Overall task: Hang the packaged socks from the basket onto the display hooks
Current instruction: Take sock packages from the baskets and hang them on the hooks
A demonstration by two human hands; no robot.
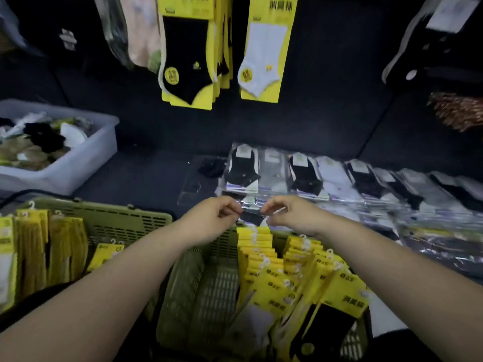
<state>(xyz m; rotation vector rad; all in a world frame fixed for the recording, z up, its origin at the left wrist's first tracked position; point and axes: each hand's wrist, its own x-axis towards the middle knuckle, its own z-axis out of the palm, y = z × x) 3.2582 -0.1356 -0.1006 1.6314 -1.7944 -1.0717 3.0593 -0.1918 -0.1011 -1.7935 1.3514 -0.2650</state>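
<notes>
A green basket [198, 283] in front of me holds rows of yellow-carded sock packs [282, 273] with white hooks. My left hand [217, 214] and my right hand [287, 214] hover over the far end of those rows. Their fingertips are curled and nearly meet. They seem to pinch the top of the farthest sock pack [253, 231], though motion blur hides the exact grip. On the dark display wall above hang black sock packs [185, 56] and a white sock pack [264, 53].
A second green basket [117, 223] with more yellow packs [39, 246] stands at the left. Behind it sits a pale tub [78, 173] of loose socks. Clear-bagged socks [339, 178] lie in a row along the shelf to the right.
</notes>
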